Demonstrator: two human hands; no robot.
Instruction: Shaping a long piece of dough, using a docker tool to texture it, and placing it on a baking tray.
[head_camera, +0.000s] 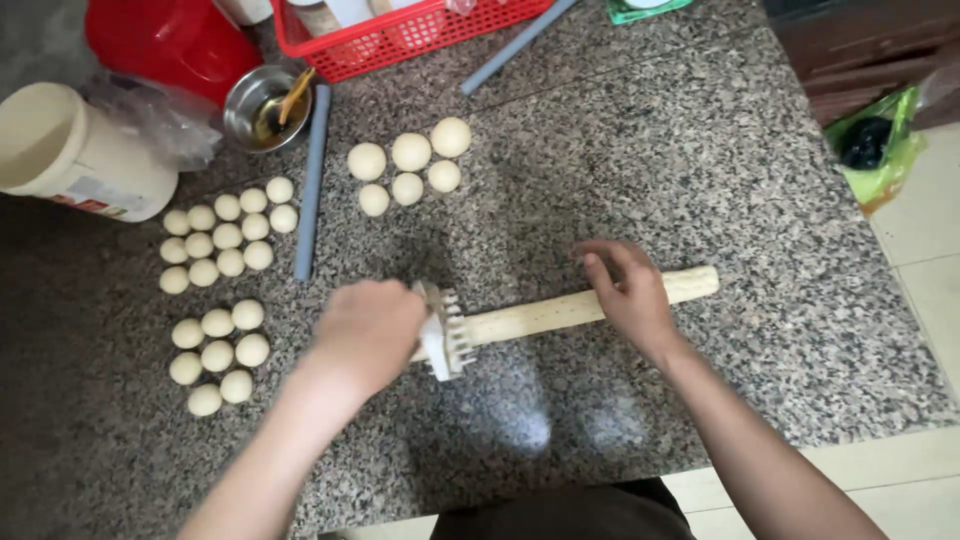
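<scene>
Left hand (368, 330) closed over the white toothed plastic cutter (445, 333); right hand (630, 290) lay flat, fingers loose, on the long pale dough roll (560, 310) mid-counter on the speckled granite worktop (700, 170). Judged best practice: steady roll w/ right, cut straight down. Round pale dough balls (220, 240) sat grouped at left.
</scene>
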